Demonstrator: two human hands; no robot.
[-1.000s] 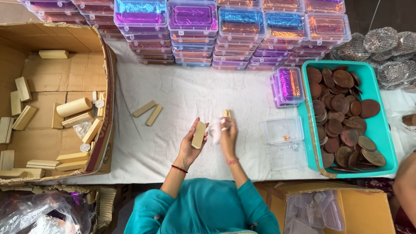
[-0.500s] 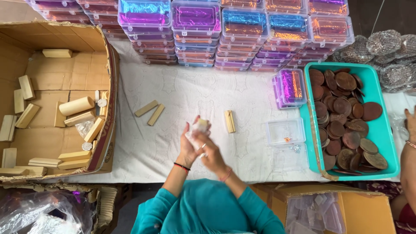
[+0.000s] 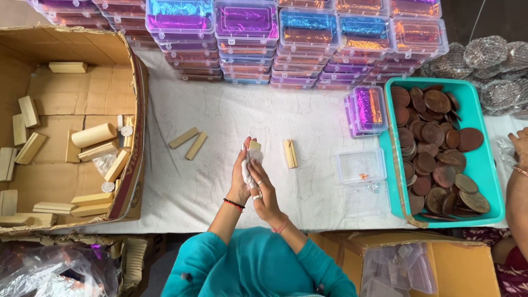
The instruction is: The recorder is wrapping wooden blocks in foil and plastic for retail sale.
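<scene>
My left hand (image 3: 240, 177) and my right hand (image 3: 265, 193) are pressed together above the white tablecloth (image 3: 220, 181). Between them stands a small tan block (image 3: 255, 146), its top poking out past my fingertips. A piece of white cloth (image 3: 248, 171) lies against the block, held there by my right palm. A second tan block (image 3: 290, 153) lies on the cloth just right of my hands. Two more tan blocks (image 3: 189, 142) lie to the left.
A big cardboard box (image 3: 82, 49) of tan blocks stands at the left. Stacked clear boxes with coloured foil (image 3: 286, 38) line the back. An open clear box (image 3: 361, 165) and a teal tray (image 3: 487, 170) of brown discs sit right. Another person's hand (image 3: 520, 147) is at the right edge.
A second ago each hand held a block apart. One block now lies on the table, and both hands have closed around the other with the white cloth.
</scene>
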